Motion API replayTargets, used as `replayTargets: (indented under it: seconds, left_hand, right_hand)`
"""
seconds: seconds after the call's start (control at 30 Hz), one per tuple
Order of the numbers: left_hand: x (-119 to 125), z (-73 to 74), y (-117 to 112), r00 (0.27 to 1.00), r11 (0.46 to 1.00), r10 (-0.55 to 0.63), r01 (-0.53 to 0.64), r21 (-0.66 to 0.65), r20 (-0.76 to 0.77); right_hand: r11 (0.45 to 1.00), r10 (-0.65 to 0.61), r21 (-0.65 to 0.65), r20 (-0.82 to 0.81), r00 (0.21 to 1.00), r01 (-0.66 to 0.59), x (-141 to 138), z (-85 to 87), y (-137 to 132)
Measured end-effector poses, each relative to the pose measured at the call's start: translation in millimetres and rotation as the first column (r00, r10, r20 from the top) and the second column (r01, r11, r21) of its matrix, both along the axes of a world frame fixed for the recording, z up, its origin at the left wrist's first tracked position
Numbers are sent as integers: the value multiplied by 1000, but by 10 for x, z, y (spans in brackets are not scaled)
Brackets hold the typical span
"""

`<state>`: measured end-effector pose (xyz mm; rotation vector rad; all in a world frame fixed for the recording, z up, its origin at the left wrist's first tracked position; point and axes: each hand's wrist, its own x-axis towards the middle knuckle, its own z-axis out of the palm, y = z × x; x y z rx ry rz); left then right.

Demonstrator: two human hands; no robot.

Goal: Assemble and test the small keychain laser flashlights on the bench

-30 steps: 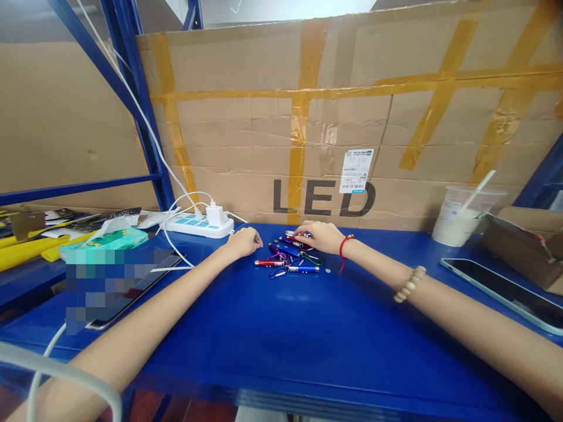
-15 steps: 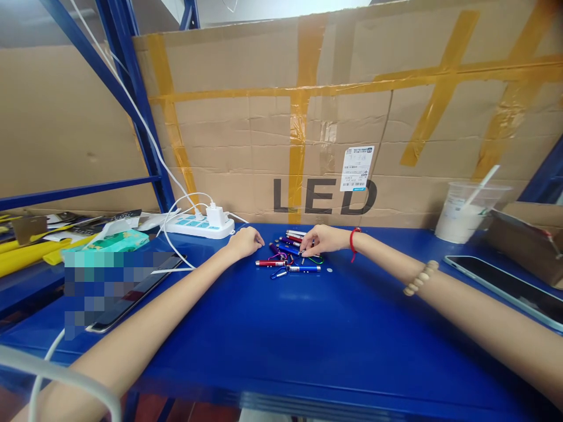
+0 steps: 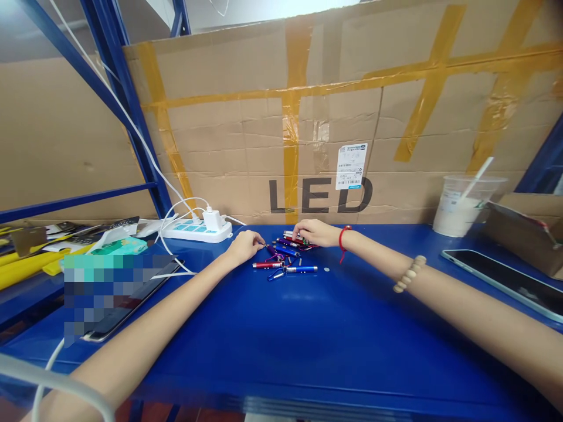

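Note:
Several small metal penlights with coloured clips lie in a loose pile on the blue tabletop (image 3: 281,328). A red penlight (image 3: 267,265) and a blue penlight (image 3: 301,269) are at its near edge. My left hand (image 3: 244,247) is at the pile's left side, fingers pinched, fingertips against or right beside the end of a purple penlight (image 3: 271,250); what they hold is not clear. Over the back of the pile, my right hand (image 3: 317,232) is closed downward, with a bit of green clip (image 3: 305,241) showing beneath it. The fingers hide most of what it holds.
A white power strip (image 3: 196,230) with cables stands at the back left. A tablet (image 3: 132,305) lies left, a phone (image 3: 505,281) right. Farther right are a plastic cup (image 3: 460,211) and an open cardboard box (image 3: 528,231). A large cardboard sheet (image 3: 246,146) closes off the back.
My right hand has moved back and left over the pile, and the green clip has shifted with it. My left hand has come closer to the purple penlight. The view has turned slightly.

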<state>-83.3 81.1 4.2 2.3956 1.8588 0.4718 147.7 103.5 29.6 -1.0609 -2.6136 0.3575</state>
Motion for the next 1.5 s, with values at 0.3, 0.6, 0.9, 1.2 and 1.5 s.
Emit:
replayTargets:
  seconds: [0.3,0.6,0.9,1.2,1.5]
  left_hand:
    - [-25,-14,-6,999,1000,-7,8,22,-34]
    - [84,-38,-63,997,996,64,-66,53,37]
    - [68,-63,-28,991,993,107,-111,43,85]
    - [0,-117,92,960,996,82,-86,3,269]
    - [12,-137,113,905,998,53,-57,-2,422]
  right_hand:
    - [978,128,150,121,984,-145,-266,-53,114]
    - [975,142,149,156,977,-165,-208,-145,217]
    - [991,20,134,79,997,-31,-216,-183,179]
    - [975,-141,176,16,990,136,-465,-122,244]
    - [983,-130,139,40,991,124,-592,-243,403]
